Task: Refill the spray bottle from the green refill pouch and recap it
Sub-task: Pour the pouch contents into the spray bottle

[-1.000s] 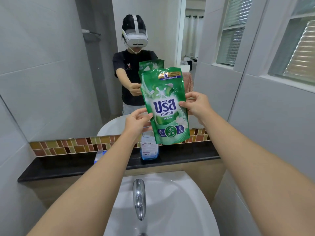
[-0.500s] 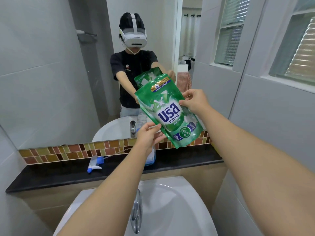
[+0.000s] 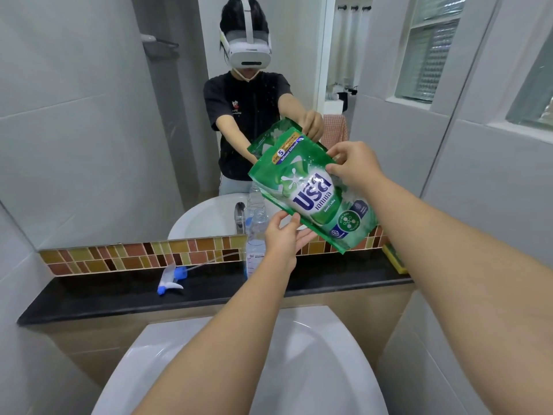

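Pouring stage, just short of flow. Green pouch (image 3: 311,193) held tilted above the uncapped bottle (image 3: 255,241), top corner swung toward ten o'clock. Right hand (image 3: 356,167) pinched shut on the upper edge; left hand (image 3: 282,238) half-closed under the lower side, thumb on the front. Bottle upright on the black worktop (image 3: 329,280); spray head (image 3: 170,280) lying at its nine o'clock, well apart. Cannot tell whether the pouch is open. Next: corner lined over the neck, tilt slow.
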